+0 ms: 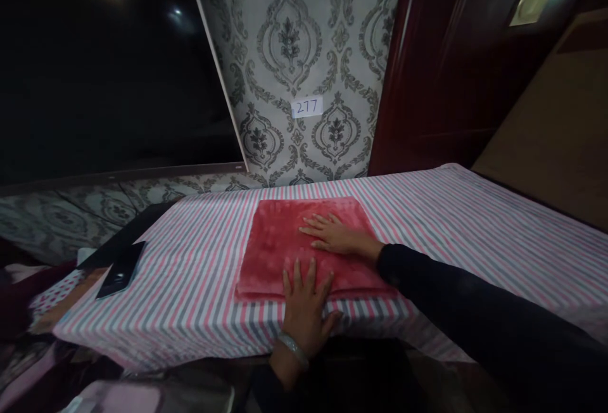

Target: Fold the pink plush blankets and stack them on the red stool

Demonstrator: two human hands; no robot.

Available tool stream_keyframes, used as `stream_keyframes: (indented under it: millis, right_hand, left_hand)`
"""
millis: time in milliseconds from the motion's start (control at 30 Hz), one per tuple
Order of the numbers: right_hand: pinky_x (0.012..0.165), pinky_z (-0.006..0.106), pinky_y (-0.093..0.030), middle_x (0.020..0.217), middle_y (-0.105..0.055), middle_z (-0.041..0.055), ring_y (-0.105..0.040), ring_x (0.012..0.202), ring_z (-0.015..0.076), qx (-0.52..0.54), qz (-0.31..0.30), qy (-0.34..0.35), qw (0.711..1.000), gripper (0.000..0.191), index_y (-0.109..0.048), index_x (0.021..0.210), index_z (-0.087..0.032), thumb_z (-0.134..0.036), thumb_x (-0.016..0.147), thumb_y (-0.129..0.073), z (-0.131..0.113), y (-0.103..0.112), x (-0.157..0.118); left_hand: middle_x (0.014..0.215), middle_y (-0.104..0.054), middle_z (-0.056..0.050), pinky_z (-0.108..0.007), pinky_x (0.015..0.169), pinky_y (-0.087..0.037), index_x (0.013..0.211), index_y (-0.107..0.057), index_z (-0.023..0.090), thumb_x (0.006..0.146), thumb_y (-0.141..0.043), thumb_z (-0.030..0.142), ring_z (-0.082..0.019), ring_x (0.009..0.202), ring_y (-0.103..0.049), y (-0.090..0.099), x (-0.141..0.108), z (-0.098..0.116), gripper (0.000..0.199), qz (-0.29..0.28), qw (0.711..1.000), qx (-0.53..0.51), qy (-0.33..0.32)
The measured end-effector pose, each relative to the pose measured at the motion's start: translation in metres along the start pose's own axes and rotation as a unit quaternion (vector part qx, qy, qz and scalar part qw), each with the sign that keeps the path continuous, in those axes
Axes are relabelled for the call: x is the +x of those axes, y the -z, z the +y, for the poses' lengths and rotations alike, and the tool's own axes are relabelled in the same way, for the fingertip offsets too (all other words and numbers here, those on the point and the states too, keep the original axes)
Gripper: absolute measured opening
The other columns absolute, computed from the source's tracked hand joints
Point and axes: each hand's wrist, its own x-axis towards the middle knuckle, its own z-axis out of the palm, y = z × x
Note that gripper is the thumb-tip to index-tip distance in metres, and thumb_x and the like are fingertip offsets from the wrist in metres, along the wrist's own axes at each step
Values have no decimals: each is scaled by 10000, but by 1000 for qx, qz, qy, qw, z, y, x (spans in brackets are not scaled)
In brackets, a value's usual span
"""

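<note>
A red plush cloth (275,235), folded into a flat, roughly square shape, lies on a table covered by a striped tablecloth (204,261). My left hand (306,305) rests with spread fingers on the cloth's near edge, its palm over the table's front edge; a bangle (293,349) circles that wrist. Flat on the upper right part of the cloth lies my right hand (332,235), fingers stretched out toward the left. Neither hand grips the cloth. The folds underneath are mostly hidden, with layers showing along the near edge.
At the table's left end lies a dark phone (122,268). A large black TV screen (109,71) stands at the back left. A paper label reading 277 (307,107) is on the patterned wall. A brown panel (560,128) borders the right side. Blurred items crowd the lower left.
</note>
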Motion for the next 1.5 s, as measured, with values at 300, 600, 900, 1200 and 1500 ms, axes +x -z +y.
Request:
stream_keyframes:
  millis: [300, 600, 900, 1200, 1500]
  right_hand:
    - [1220, 597, -269, 1678, -309, 59, -265, 1545, 338, -46, 77, -79, 993, 601, -377, 1605, -317, -564, 1058, -346, 57, -21, 34]
    - [1213, 653, -244, 1711, -192, 66, -194, 1563, 368, -3, -13, -152, 988, 621, -309, 1627, -333, -547, 1050, -388, 43, -1, 33]
    - [1226, 693, -83, 1720, -187, 16, -55, 1586, 353, 32, -39, 103, 993, 603, -238, 1637, -392, -572, 1070, -336, -40, -10, 81]
    - [1244, 647, -138, 1718, -186, 34, -163, 1572, 352, 33, -51, 12, 998, 683, -243, 1643, -347, -628, 1037, -385, -3, -21, 146]
    - [1258, 559, -203, 1707, -231, 21, -230, 1561, 312, 43, -48, -88, 994, 675, -199, 1661, -320, -600, 1052, -284, -4, -17, 155]
  left_hand:
    - [1712, -252, -83, -688, 1204, -142, 1611, -339, 336, 854, -691, 532, -455, 1557, -148, -8, -10, -2, 858, 32, 999, 12, -5]
    - [1626, -427, -102, -711, 1164, -245, 1538, -469, 344, 861, -700, 528, -435, 1493, -329, 12, -3, -2, 738, 10, 1000, -8, -11]
    - [1615, -435, -140, -789, 1139, -186, 1496, -539, 320, 815, -739, 412, -488, 1494, -288, 28, -1, -52, 715, 39, 991, 65, 107]
    - [1685, -315, -107, -724, 1181, -128, 1547, -460, 360, 752, -750, 375, -458, 1548, -168, 2, -21, -49, 846, 59, 989, 54, 123]
    - [1663, -362, -108, -698, 1187, -131, 1536, -476, 370, 760, -752, 425, -454, 1529, -233, 6, -21, -50, 826, 79, 989, 38, 121]
